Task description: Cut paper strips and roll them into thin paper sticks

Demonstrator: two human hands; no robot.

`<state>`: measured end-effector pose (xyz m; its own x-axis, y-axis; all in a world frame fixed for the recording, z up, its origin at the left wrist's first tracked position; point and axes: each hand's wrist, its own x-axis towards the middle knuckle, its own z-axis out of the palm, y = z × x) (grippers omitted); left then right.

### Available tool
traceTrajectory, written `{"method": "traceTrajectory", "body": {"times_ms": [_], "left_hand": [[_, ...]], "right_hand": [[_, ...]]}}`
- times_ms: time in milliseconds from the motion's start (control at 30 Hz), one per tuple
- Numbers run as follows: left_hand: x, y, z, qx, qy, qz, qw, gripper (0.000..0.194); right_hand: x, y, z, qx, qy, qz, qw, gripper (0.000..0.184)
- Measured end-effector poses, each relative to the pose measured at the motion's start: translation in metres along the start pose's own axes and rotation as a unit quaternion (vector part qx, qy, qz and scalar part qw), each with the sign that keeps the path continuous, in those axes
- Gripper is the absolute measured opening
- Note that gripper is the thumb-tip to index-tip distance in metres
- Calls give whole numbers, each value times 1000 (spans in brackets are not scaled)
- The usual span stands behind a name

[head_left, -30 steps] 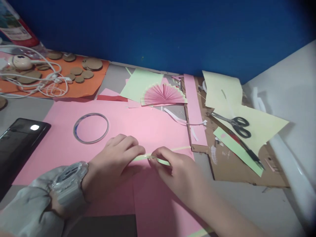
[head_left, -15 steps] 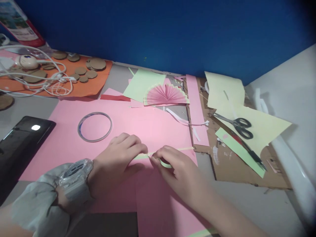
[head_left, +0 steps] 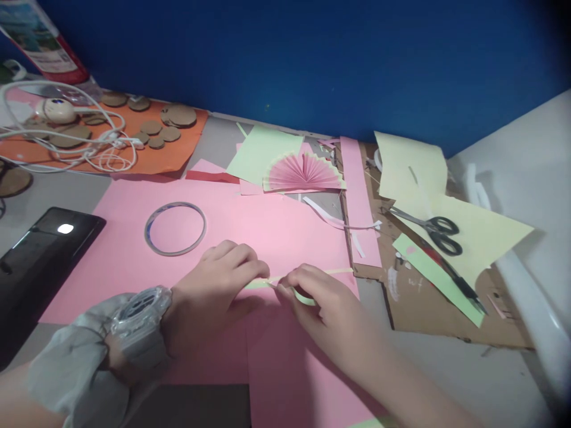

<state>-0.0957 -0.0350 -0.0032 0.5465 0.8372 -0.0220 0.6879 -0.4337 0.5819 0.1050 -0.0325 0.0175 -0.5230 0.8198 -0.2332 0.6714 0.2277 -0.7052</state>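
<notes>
Your right hand (head_left: 332,303) pinches a narrow pale-green paper strip (head_left: 257,285) in its grip over flat pink paper (head_left: 263,223); your left hand (head_left: 216,285) touches the strip, its grip unclear.

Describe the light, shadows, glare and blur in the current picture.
All in the head view: pink paper bright beyond the left hand and right hand, shadowed on the near side; a white spot, perhaps glare, on the black phone; print on the bottle label too soft to read.
</notes>
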Motion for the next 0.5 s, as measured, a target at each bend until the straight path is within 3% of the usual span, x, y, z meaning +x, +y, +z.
{"method": "traceTrajectory", "body": {"times_ms": [233,500], "left_hand": [[-1,1,-1,4,-4,2,1000,7],[3,-2,2,17,3,-20,1000,13]], "right_hand": [[3,7,8,-30,32,12,999,17],[3,9,12,-55,32,-3,998,15]]}}
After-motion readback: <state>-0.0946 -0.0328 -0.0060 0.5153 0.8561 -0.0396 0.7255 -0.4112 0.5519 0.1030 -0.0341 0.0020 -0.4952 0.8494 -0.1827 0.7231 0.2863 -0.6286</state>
